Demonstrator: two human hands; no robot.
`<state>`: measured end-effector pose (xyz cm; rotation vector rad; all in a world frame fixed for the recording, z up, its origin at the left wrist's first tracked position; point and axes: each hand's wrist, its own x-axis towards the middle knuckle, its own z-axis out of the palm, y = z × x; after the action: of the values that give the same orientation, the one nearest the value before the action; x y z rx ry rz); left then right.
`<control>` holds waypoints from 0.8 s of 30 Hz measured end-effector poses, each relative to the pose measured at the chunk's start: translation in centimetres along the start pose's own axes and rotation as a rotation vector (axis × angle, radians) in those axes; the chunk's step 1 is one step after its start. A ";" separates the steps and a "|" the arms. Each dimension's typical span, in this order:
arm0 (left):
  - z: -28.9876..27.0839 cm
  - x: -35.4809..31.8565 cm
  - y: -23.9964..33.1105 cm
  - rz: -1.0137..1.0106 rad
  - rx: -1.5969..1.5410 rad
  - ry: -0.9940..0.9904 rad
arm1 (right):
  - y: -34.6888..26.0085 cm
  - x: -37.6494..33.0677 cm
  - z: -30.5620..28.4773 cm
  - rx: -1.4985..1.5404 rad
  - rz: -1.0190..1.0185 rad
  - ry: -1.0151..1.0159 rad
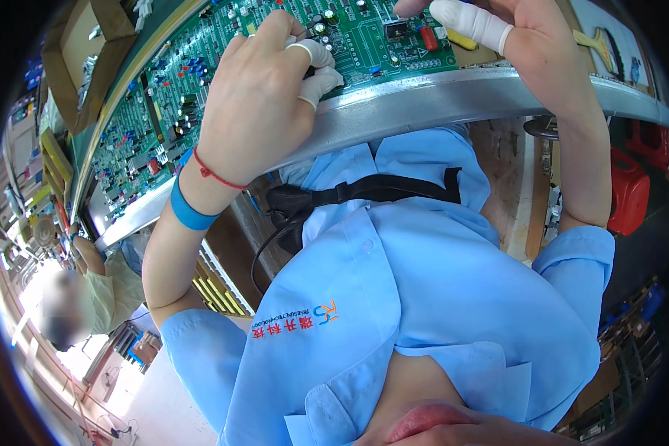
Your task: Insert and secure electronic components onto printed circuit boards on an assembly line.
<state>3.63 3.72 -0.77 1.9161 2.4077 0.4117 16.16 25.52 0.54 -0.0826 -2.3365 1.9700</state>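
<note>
My left hand (256, 93) is over a green circuit board (364, 63) full of small components. White finger cots cover its bent fingertips, which are drawn together around something dark and small, mostly hidden. A red cord and a blue wristband circle that wrist. My right hand (546, 59) reaches over the board's right end, its cot-covered thumb stretched out and another fingertip apart from it; the upper picture edge cuts off the rest. Beneath that thumb are a red component (428, 39) and a black component (398, 30) on the board.
A metal rail (394, 104) runs along the bench's near edge. More populated boards (145, 126) continue to the left, beside a cardboard box (89, 59). A yellow-handled brush (593, 41) lies at the far right, above a red plastic chair (628, 193). Another person (111, 290) sits farther left.
</note>
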 end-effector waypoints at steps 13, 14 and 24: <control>-3.1 -1.7 -0.9 -0.079 -0.157 0.167 | -2.8 1.6 2.5 0.318 0.329 -0.070; -4.0 -2.6 -1.4 -0.097 -0.245 0.175 | -3.0 2.1 3.0 0.310 0.324 -0.100; -7.8 -16.0 -6.7 -0.541 -0.494 0.422 | -4.2 8.5 11.7 -0.012 0.070 -0.337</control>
<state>-0.50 -14.46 3.07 1.0030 2.5764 1.3115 6.57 14.13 2.98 0.1841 -2.5773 2.1485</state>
